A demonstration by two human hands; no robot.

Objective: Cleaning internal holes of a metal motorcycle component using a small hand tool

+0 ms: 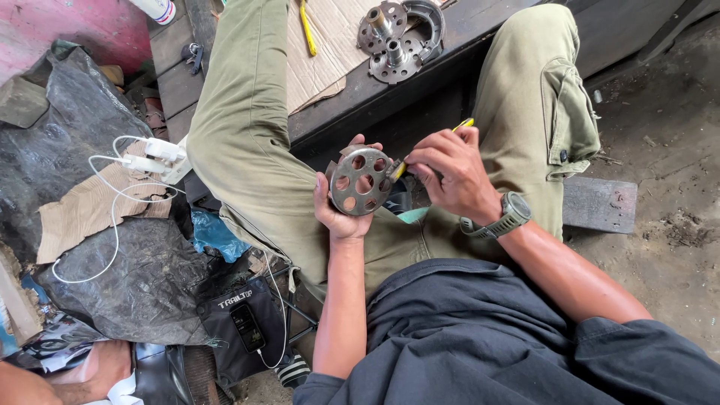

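Two hands at work over the lap — the left hand [339, 217] cups a round metal disc [361, 181] with a ring of holes, fingers wrapped around its rim from beneath, holding it up in front of the olive-trousered knees. The right hand [448, 178] has its fingers pinched tight on a yellow-handled tool [431, 146], tip pressed to the disc's right edge. By the look of it the step in hand is picking or scraping at that rim — the next move would call for a steady grip on the disc and fine pressure at the tip. Up ahead, on the dark wooden surface [480, 22], two more hub-like metal parts [390, 41] sit beside a sheet of cardboard [330, 45]. Hard to make out: the tool's working end, hidden between fingers and disc, so its kind stays unclear. Another person's hand [97, 371] is cut off at the lower left.
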